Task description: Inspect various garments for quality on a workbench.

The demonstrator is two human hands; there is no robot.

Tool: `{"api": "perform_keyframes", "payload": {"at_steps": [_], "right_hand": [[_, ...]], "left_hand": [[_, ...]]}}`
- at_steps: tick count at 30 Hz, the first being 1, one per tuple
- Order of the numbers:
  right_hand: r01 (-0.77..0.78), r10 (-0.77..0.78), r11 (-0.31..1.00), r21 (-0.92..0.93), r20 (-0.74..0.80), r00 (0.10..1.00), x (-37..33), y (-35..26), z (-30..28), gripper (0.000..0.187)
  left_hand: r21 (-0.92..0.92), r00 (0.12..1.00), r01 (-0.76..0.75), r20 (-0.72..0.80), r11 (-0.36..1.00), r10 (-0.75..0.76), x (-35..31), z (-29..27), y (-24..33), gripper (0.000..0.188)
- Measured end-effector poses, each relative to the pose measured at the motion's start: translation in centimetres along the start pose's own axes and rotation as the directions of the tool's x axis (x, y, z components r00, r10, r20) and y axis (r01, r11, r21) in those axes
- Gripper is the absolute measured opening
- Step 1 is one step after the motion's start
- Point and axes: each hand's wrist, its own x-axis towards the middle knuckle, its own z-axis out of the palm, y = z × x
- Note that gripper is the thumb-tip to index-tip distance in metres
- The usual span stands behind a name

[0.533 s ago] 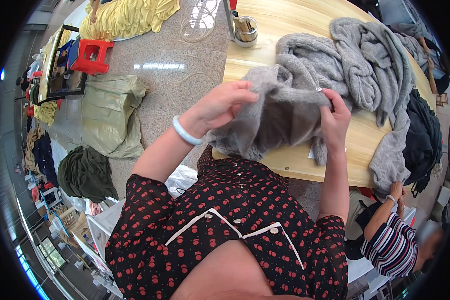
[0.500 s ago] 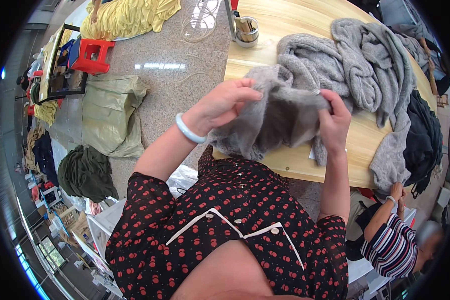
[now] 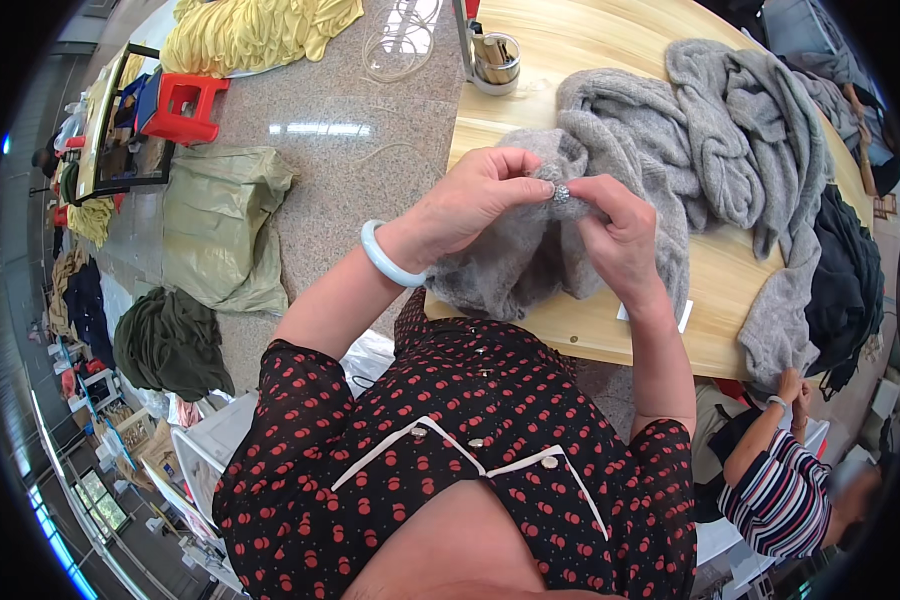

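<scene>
A fuzzy grey knit garment (image 3: 505,265) hangs off the near left edge of the wooden table, bunched up under my hands. My left hand (image 3: 480,195), with a pale bangle on its wrist, pinches the knit between thumb and forefinger. Close against it, my right hand (image 3: 620,232) grips the same fabric, fingers curled inward. A small silvery, glittering piece (image 3: 560,192) shows right at the fingertips; whether it is worn on a finger or belongs to the garment, I cannot tell.
More grey knitwear (image 3: 725,130) is heaped across the table (image 3: 590,30). A metal cup of tools (image 3: 496,65) stands at the far left corner. At right, a person in stripes (image 3: 780,490) handles grey knit beside dark cloth (image 3: 845,280). A red stool (image 3: 185,108) and olive sacking (image 3: 220,225) are leftward.
My hands have come together; the right hand moved left and the left slightly right, closing up the stretch of knit between them. The silvery piece shifted left with the right hand.
</scene>
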Motion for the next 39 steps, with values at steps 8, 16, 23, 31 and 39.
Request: {"api": "perform_keyframes", "payload": {"at_steps": [8, 16, 23, 31, 39], "right_hand": [[0.073, -0.074, 0.997, -0.018, -0.044, 0.996, 0.0, 1.3, 1.7, 0.023], [-0.119, 0.12, 0.992, 0.029, -0.035, 0.992, -0.2, 1.0, 3.1, 0.027], [0.047, -0.038, 0.997, -0.069, 0.13, 0.991, 0.5, 1.3, 1.4, 0.031], [0.13, -0.119, 0.986, -0.105, 0.105, 0.987, 0.1, 1.9, 0.8, 0.031], [0.091, -0.088, 0.983, -0.161, 0.029, 0.996, -0.3, 1.6, 1.4, 0.026]], "left_hand": [[0.833, 0.8, -0.466, 0.253, 0.299, 0.544, -0.6, -0.3, -0.2, 0.012], [0.863, 0.683, -0.497, 0.322, 0.093, 0.656, -0.8, -0.5, -2.6, 0.017], [0.844, 0.631, -0.534, 0.368, 0.038, 0.682, -0.2, -0.5, -3.4, 0.022], [0.809, 0.614, -0.586, 0.404, 0.049, 0.678, 0.1, -1.0, -2.9, 0.02], [0.851, 0.581, -0.525, 0.361, -0.003, 0.729, 0.4, -0.3, -3.8, 0.018]]}}
